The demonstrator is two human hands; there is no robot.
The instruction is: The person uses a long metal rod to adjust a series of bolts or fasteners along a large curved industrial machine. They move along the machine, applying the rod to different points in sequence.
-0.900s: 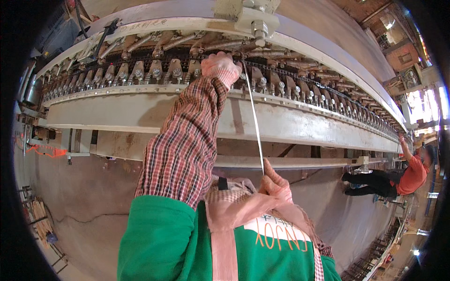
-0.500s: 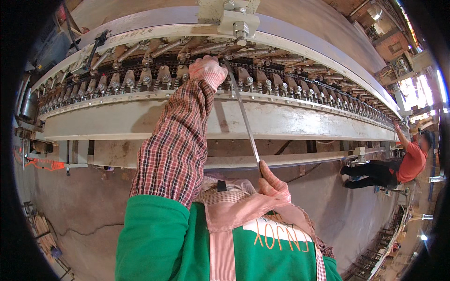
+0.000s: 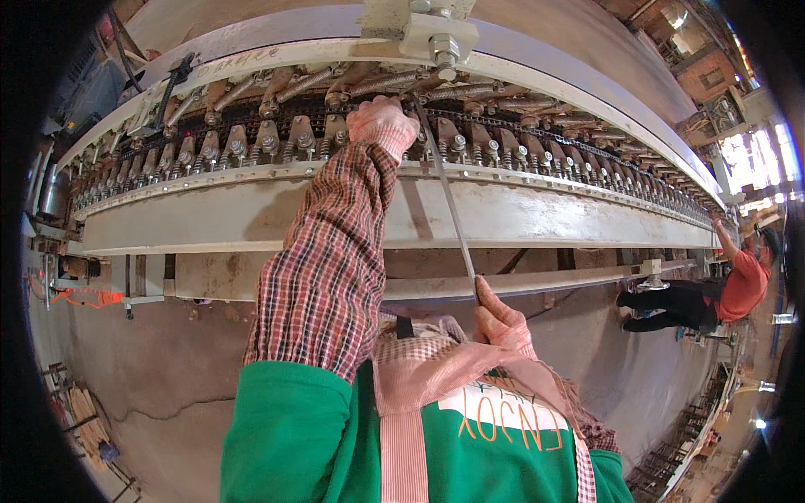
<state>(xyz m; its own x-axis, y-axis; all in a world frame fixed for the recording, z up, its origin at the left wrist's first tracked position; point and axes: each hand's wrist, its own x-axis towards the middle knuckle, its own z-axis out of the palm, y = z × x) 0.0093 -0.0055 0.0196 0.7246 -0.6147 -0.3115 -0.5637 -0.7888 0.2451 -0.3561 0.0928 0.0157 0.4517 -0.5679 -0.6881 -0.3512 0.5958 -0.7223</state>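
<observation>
My left hand (image 3: 383,126), in a pale pink glove with a checked sleeve, is curled among springs and brackets along a dark chain (image 3: 457,109) on a long metal machine. What its fingers grip is hidden. A long, thin metal strip (image 3: 449,201) runs from beside those fingers down to my right hand (image 3: 499,318), whose gloved fingers are closed on its lower end near my apron. A row of bolted brackets (image 3: 268,138) with small coil springs lines the pale beam (image 3: 537,216) below the chain.
A bolted block (image 3: 440,38) sits on the upper rail above my left hand. At the right, a co-worker (image 3: 738,281) in red reaches toward the same machine. A lower rail (image 3: 545,282) runs behind my right hand. Wood pieces (image 3: 84,411) lie at lower left.
My right hand has moved slightly up and right relative to the machine, with the strip's lower end. My left hand stays at the chain. The view has shifted a little.
</observation>
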